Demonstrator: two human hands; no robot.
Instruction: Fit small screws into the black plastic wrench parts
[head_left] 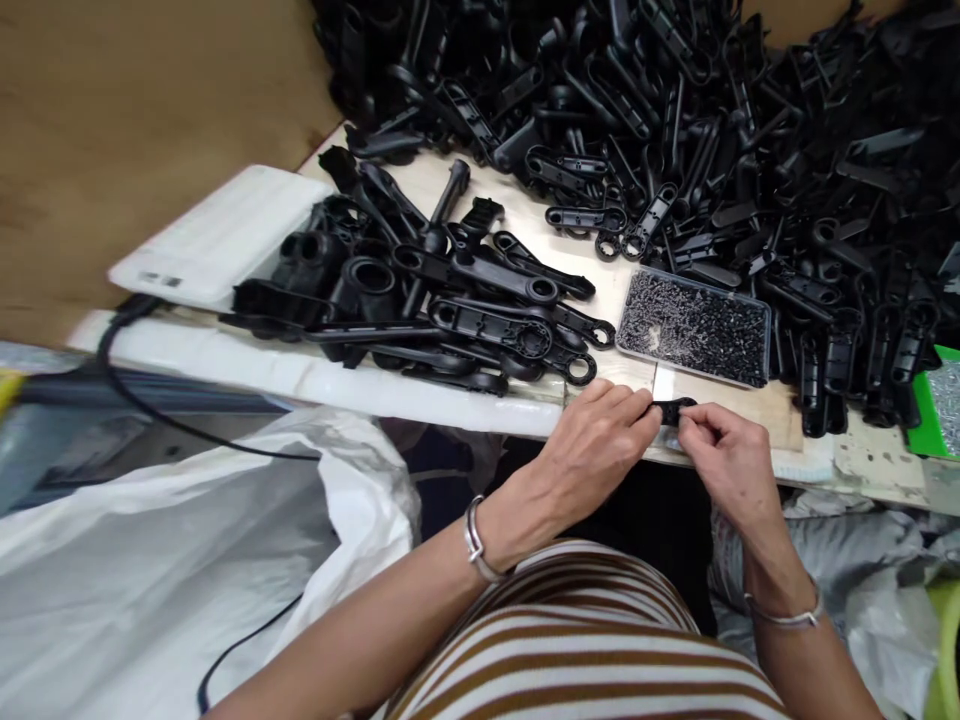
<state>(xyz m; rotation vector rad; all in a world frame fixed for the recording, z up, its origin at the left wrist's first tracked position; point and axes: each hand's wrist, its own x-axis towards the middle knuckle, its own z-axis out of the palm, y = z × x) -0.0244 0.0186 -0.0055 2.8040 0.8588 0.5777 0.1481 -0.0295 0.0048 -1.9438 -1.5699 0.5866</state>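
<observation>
At the table's front edge, a black plastic part (671, 408) lies between my two hands. My left hand (592, 445) is closed on its left end, and the fingers cover much of it. My right hand (726, 455) pinches with thumb and forefinger at the part's right end; whatever sits between those fingertips is too small to tell. Just behind the hands stands a clear tray (694, 325) of small dark and greyish pieces. Left of the tray is a pile of black plastic parts (480, 280).
A large heap of black parts (675, 100) fills the back and right. A white flat device (225, 235) with a black cable (150, 400) lies at the left. At the far right is a green tray (930, 410); a white bag (150, 570) hangs below the table's left edge.
</observation>
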